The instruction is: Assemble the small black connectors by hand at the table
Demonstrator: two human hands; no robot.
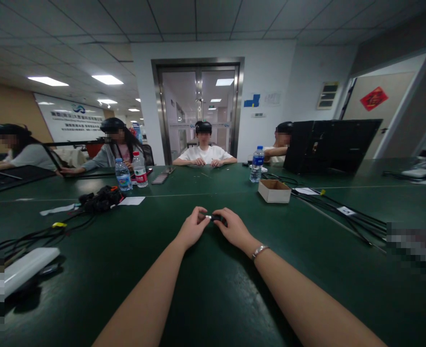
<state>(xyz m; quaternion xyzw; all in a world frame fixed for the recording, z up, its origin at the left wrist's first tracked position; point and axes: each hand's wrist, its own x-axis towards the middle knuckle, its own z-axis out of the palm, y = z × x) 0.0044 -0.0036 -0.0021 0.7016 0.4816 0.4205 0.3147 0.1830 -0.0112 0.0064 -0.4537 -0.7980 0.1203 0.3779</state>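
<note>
Both my hands meet over the middle of the green table (206, 270). Between them is a small, slim object (215, 218), dark on the right and shiny silver on the left; its exact kind is too small to make out. The fingertips of my left hand (192, 227) close on the silver end. My right hand (235, 230), with a silver bracelet at its wrist, pinches the dark end between thumb and fingers. Parts of the object are hidden by the fingertips.
Beyond my right hand stands an open cardboard box (274, 193), with a water bottle (257, 165) behind it. Two bottles (124, 176) and a black tangled bundle (102, 198) lie to the left. Cables (332, 207) run along the right. A person (205, 153) sits opposite.
</note>
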